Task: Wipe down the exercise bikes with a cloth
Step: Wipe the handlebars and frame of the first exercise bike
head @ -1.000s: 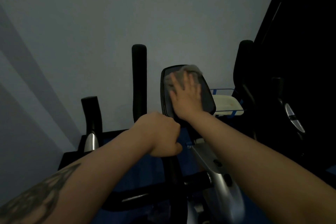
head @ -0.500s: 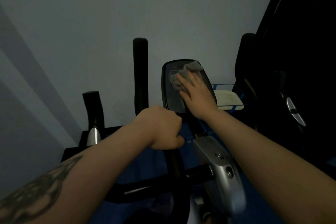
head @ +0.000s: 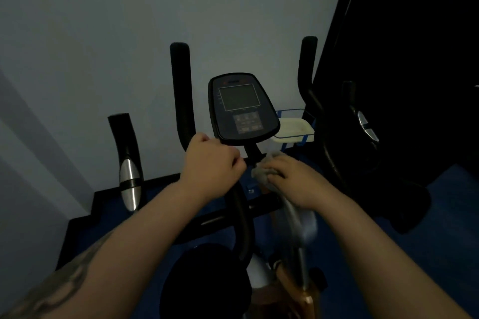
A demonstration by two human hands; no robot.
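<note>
Cloth (head: 263, 172), grey, sits at 6 o'clock of the console (head: 242, 109), pressed to the bike's stem by the right hand (head: 294, 180), fingers curled over it; left hand (head: 211, 169) is clamped round the handlebar (head: 239, 212). Step in hand looks like the stem wipe; next likely calls for rubbing down toward the silver housing. Dim room, blue floor (head: 440, 215), pale wall (head: 129, 21) at 12.

1. Nothing in the head view can be read with confidence.
2. The exercise bike's console (head: 243, 107) bears a faint reddish mark along its top edge, above the screen; it is too dim and blurred to make out.
3. Small marks beside the dark screen (head: 239, 97) and on the button panel (head: 247, 122) below it are likewise illegible.
</note>
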